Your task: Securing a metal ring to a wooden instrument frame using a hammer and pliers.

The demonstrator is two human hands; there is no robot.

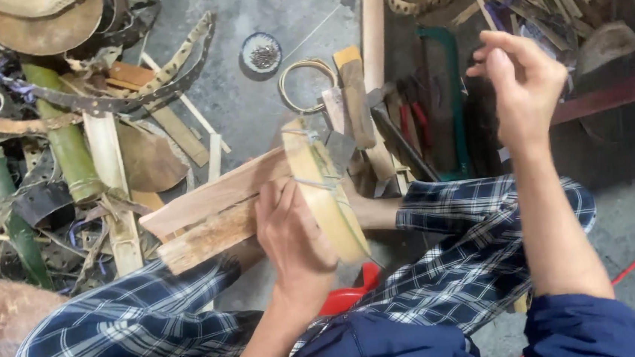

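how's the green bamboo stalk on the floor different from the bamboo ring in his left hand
The green bamboo stalk is a straight, round, uncut length, still green; the bamboo ring is a pale yellow strip bent into a hoop. The stalk lies loose in the scrap pile on the floor, untouched; the ring is gripped by the left hand against flat wooden slats, above the lap. The ring has thin binding round it; the stalk has none. Both look like bamboo.

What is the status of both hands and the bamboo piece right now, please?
Left hand gripping bamboo hoop against wooden slats. Right hand raised, fingers pinched, contents unclear. Hand tools beyond the knees.
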